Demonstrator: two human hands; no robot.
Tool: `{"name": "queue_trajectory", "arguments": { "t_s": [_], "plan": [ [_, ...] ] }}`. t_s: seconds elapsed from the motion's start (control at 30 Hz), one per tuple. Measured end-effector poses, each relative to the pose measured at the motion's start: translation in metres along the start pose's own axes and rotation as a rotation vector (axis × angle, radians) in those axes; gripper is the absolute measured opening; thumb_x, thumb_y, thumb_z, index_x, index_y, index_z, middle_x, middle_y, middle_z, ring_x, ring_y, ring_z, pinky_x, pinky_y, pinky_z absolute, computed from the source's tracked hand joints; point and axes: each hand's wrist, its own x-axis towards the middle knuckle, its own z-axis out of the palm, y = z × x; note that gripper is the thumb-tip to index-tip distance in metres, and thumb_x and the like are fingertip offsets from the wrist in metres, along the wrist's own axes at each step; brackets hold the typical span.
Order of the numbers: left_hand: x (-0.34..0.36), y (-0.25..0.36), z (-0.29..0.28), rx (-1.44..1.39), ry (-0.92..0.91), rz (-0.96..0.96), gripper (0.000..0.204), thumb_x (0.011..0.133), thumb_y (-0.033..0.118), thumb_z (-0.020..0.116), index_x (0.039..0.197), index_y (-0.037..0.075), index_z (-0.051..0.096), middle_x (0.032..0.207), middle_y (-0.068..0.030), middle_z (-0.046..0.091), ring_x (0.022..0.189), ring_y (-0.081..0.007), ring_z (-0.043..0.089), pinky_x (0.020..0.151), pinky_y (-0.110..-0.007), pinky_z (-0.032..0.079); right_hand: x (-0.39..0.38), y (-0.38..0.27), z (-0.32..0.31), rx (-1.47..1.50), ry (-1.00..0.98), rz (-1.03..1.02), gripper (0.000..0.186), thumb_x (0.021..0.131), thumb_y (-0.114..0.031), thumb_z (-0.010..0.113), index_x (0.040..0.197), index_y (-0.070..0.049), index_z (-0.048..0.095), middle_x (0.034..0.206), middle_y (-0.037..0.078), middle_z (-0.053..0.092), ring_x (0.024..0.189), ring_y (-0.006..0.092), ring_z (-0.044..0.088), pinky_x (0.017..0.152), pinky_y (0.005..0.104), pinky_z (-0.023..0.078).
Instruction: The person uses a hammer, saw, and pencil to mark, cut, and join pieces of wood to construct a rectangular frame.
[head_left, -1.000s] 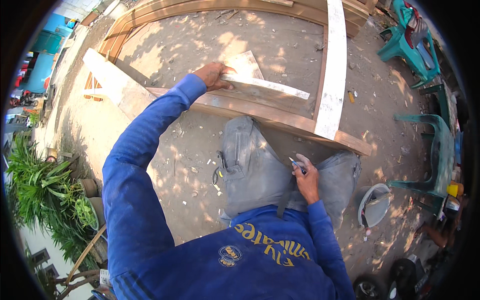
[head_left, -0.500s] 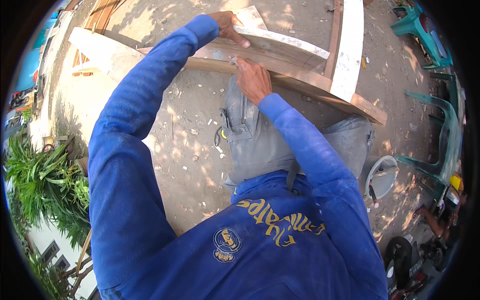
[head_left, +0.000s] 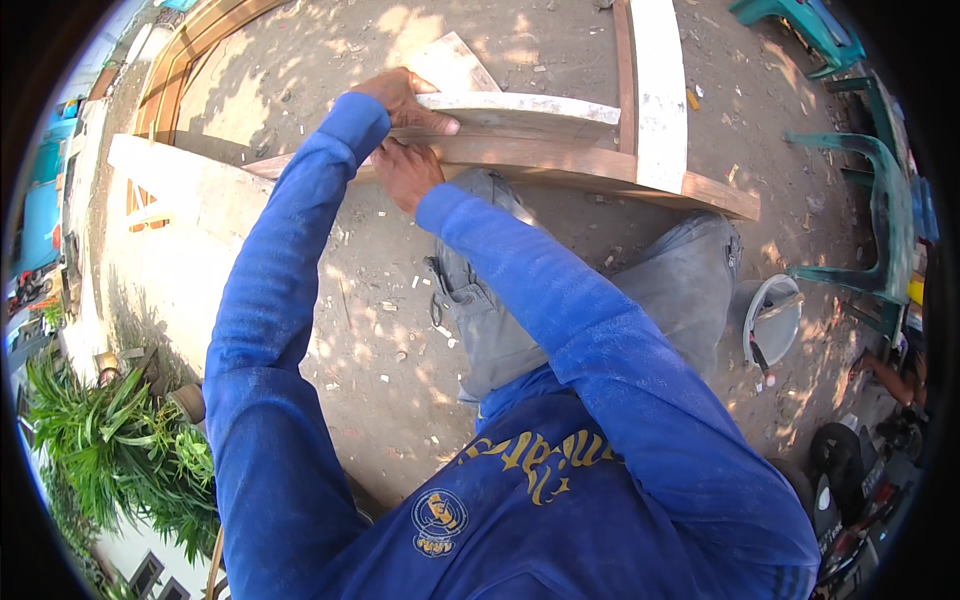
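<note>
A wooden frame lies across my front, made of a brown beam (head_left: 540, 156) and a white-edged board (head_left: 530, 103) just beyond it. My left hand (head_left: 412, 104) is closed over the left end of that board, thumb on the near side. Close below it, my right hand (head_left: 405, 172) presses its curled fingers against the beam's edge. Whatever lies in those fingers is hidden. A wide white plank (head_left: 660, 100) crosses the beam toward its right end. At the left, a pale board (head_left: 195, 180) meets the structure.
Behind the hands a loose wood offcut (head_left: 455, 65) lies on the littered ground. A pail (head_left: 775, 318) with tools stands at my right, near green plastic chairs (head_left: 880, 220). Potted plants (head_left: 120, 440) are at left. Brown wooden frames (head_left: 180, 75) lie far left.
My right hand has slid left along the beam until it is near my left hand. The left hand keeps its hold on the board. The whole view has shifted a little.
</note>
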Motion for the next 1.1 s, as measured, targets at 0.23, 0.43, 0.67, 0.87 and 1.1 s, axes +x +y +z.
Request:
{"name": "queue_trajectory", "arguments": {
  "t_s": [0.23, 0.43, 0.67, 0.87, 1.1],
  "plan": [
    [0.0, 0.01, -0.003, 0.048, -0.025, 0.085, 0.055, 0.07, 0.043, 0.093, 0.113, 0.011, 0.079, 0.1, -0.0037, 0.078, 0.094, -0.0173, 0.068, 0.089, -0.033, 0.051, -0.033, 0.037, -0.042, -0.068, -0.04, 0.127, 0.021, 0.093, -0.012, 0.054, 0.105, 0.0, 0.065, 0.1, 0.019, 0.071, 0.081, 0.0386, 0.073, 0.07, 0.0502, 0.057],
    [0.0, 0.009, -0.006, 0.042, -0.095, 0.115, 0.066, 0.068, 0.055, 0.09, 0.119, 0.016, 0.077, 0.116, -0.0086, 0.075, 0.113, -0.028, 0.066, 0.099, -0.038, 0.05, -0.091, 0.083, -0.118, -0.174, -0.016, 0.231, 0.023, 0.092, -0.01, 0.056, 0.109, 0.0, 0.068, 0.098, 0.019, 0.071, 0.083, 0.0378, 0.073, 0.07, 0.0489, 0.058],
    [-0.004, 0.009, -0.009, -0.009, -0.081, 0.057, 0.054, 0.072, 0.039, 0.093, 0.115, 0.011, 0.078, 0.103, -0.0027, 0.078, 0.098, -0.0166, 0.068, 0.093, -0.033, 0.049, -0.133, 0.129, -0.17, -0.16, 0.128, 0.31, 0.022, 0.094, -0.013, 0.057, 0.109, -0.001, 0.068, 0.095, 0.019, 0.07, 0.079, 0.0401, 0.071, 0.068, 0.0495, 0.057],
    [0.005, 0.004, -0.011, -0.11, -0.134, 0.036, 0.05, 0.072, 0.031, 0.095, 0.114, 0.009, 0.078, 0.101, -0.001, 0.078, 0.094, -0.0128, 0.066, 0.088, -0.03, 0.05, -0.174, 0.149, -0.221, -0.104, 0.245, 0.514, 0.025, 0.095, -0.012, 0.056, 0.116, -0.005, 0.068, 0.093, 0.02, 0.07, 0.079, 0.0411, 0.069, 0.07, 0.0525, 0.054],
    [0.002, -0.013, 0.001, -0.203, -0.104, 0.063, 0.04, 0.074, 0.01, 0.09, 0.11, 0.002, 0.077, 0.096, -0.0003, 0.075, 0.088, -0.0092, 0.065, 0.084, -0.03, 0.053, -0.304, 0.146, -0.31, 0.225, 0.49, 0.817, 0.028, 0.097, -0.015, 0.057, 0.123, -0.007, 0.065, 0.095, 0.02, 0.072, 0.073, 0.0369, 0.07, 0.071, 0.0459, 0.054]
  ]
}}
